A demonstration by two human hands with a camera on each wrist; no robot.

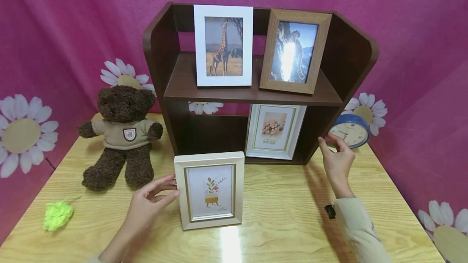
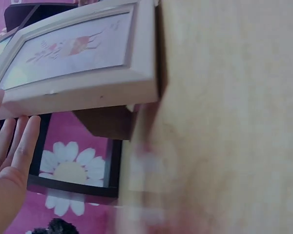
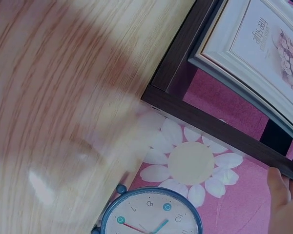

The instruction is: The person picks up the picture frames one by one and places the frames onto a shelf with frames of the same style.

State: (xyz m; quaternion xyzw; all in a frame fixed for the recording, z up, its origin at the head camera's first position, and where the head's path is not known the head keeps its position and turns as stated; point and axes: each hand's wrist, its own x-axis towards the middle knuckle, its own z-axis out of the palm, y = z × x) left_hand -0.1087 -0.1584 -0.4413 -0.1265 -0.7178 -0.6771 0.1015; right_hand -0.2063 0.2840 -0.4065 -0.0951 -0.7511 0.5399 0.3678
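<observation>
A cream photo frame point(image 1: 209, 224) with a potted-plant print stands upright on the table in the head view. My left hand point(image 1: 148, 200) holds its left edge, the thumb at the side and the fingers behind. In the left wrist view the thumb meets the photo frame point(image 2: 88, 92). At the right side of a dark brown two-tier shelf point(image 1: 256, 96), my right hand point(image 1: 337, 163) touches the outer side panel with thumb and fingertips. Part of this hand point(image 3: 285, 204) shows in the right wrist view, by the panel's edge.
On the upper tier stand a white giraffe frame point(image 1: 224, 81) and a wooden leopard frame point(image 1: 289, 86). A white frame point(image 1: 276, 133) leans below. A blue clock point(image 1: 351, 131) sits right; a teddy bear point(image 1: 126, 133) and green yarn point(image 1: 57, 215) lie left. A black object point(image 1: 330, 211) is near my right wrist.
</observation>
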